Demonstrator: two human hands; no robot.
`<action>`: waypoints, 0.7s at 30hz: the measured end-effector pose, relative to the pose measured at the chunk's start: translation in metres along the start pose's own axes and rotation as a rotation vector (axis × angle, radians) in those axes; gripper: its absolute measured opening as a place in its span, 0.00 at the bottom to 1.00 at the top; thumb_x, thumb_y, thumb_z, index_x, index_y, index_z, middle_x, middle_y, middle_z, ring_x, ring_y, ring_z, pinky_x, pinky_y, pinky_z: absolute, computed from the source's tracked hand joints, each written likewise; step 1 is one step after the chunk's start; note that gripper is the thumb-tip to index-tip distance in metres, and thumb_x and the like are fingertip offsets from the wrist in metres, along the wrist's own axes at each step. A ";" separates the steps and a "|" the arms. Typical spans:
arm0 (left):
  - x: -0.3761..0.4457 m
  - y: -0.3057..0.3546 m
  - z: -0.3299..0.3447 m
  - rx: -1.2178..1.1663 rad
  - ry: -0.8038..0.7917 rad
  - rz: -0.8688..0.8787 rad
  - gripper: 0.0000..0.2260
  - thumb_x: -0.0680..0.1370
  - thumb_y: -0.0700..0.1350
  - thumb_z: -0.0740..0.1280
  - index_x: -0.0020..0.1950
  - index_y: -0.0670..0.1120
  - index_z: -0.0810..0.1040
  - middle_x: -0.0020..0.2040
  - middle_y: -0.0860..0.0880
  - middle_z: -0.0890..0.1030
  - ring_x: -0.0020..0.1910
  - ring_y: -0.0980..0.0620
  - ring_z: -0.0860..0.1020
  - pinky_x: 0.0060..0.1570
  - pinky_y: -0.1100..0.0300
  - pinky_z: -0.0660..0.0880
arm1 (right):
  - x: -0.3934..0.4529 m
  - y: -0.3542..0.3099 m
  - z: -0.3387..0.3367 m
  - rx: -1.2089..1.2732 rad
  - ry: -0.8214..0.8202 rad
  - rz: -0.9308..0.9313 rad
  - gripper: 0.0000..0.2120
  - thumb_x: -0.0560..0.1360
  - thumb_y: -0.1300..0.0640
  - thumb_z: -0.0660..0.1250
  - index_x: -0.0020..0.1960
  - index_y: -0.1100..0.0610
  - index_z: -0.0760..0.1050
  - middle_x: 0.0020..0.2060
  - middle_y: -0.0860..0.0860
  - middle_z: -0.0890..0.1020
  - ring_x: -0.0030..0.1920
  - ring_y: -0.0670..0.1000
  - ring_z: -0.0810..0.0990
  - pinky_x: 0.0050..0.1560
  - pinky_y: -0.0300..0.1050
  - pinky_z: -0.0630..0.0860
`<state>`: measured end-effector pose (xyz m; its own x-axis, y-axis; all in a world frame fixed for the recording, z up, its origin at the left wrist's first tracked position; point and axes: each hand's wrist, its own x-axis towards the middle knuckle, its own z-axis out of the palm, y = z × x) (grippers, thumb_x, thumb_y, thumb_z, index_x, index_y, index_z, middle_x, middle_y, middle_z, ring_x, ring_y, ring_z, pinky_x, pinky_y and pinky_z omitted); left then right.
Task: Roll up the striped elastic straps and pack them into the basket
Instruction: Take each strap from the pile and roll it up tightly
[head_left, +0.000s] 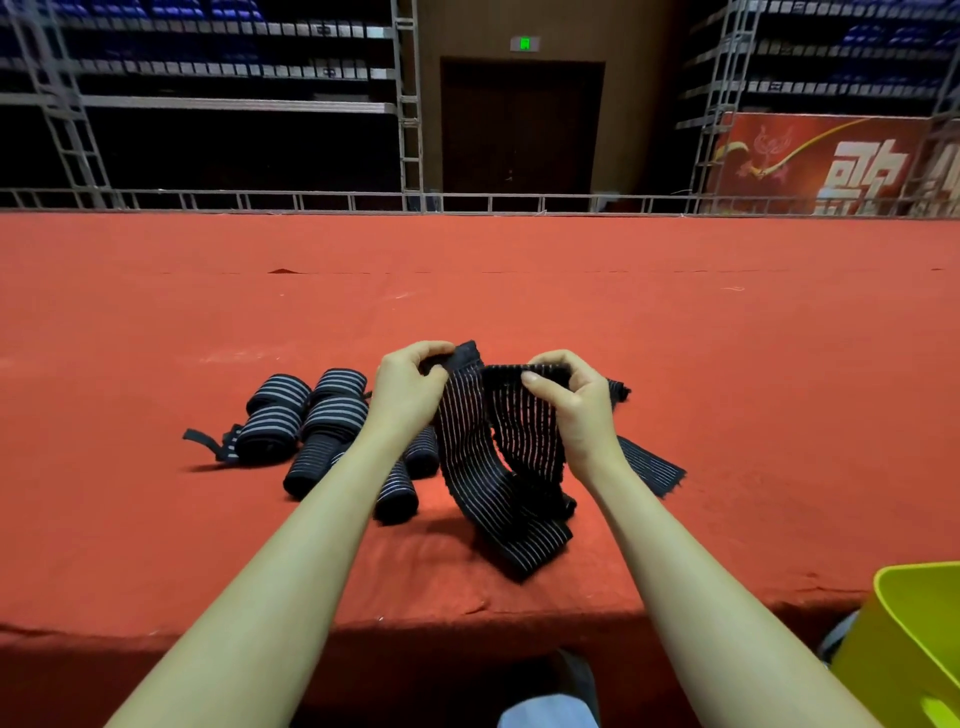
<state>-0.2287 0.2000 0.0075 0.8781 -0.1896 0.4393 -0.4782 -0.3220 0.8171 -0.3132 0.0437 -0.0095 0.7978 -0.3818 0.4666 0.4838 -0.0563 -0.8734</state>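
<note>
At centre frame, just above the middle, both hands hold one unrolled strap (498, 457) up off the red tabletop (519, 291). The left hand (408, 387) has its fingers curled over the strap's top edge at one end, thumb tucked under the cloth. The right hand (576, 402) pinches a folded-over part of the same strap, thumb pressed flat on the near face and fingers wrapped behind. Both grips are closed on the cloth; neither hand is free.

From the two hands the strap hangs down and toward the lower centre of the frame, its long axis running roughly from the hands to a loose end (524, 551) lying on the tabletop near the front edge. A further dark length (649, 467) shows to the right of the right wrist; whether it is the same strap or another I cannot tell.

Left of centre, a cluster of rolled straps (317, 421) lies on the tabletop, just beside the left forearm and partly hidden by it.

At the lower right corner a yellow-green basket (904, 639) sits below the tabletop's edge, nearer the right arm.

Rolling looks barely begun: the fold at the right hand is likely the start of the roll, and the free length lies below both hands, so the roll would travel down along it toward the loose end.
</note>
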 end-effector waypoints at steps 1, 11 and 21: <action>0.000 0.000 0.002 -0.017 -0.030 -0.002 0.15 0.76 0.33 0.61 0.58 0.44 0.80 0.53 0.48 0.82 0.46 0.52 0.79 0.49 0.59 0.75 | 0.000 -0.003 0.003 0.009 -0.027 -0.011 0.03 0.67 0.60 0.69 0.41 0.55 0.76 0.36 0.48 0.79 0.40 0.49 0.77 0.44 0.44 0.73; -0.006 0.009 -0.001 -0.424 -0.016 -0.074 0.16 0.76 0.30 0.63 0.59 0.43 0.80 0.52 0.47 0.82 0.50 0.56 0.79 0.51 0.66 0.77 | 0.004 -0.014 0.024 -0.041 -0.139 -0.104 0.03 0.73 0.61 0.69 0.46 0.55 0.78 0.42 0.51 0.82 0.46 0.52 0.79 0.53 0.52 0.77; -0.013 0.015 -0.007 -0.515 -0.262 0.017 0.15 0.77 0.33 0.64 0.56 0.50 0.80 0.51 0.53 0.84 0.55 0.57 0.80 0.58 0.63 0.75 | 0.003 -0.002 0.031 -0.098 0.140 -0.093 0.05 0.74 0.62 0.70 0.47 0.54 0.76 0.44 0.53 0.82 0.48 0.54 0.80 0.57 0.60 0.75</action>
<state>-0.2473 0.2040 0.0170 0.8063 -0.4357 0.4001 -0.3664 0.1631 0.9161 -0.3004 0.0711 -0.0019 0.6902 -0.4951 0.5277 0.5100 -0.1845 -0.8402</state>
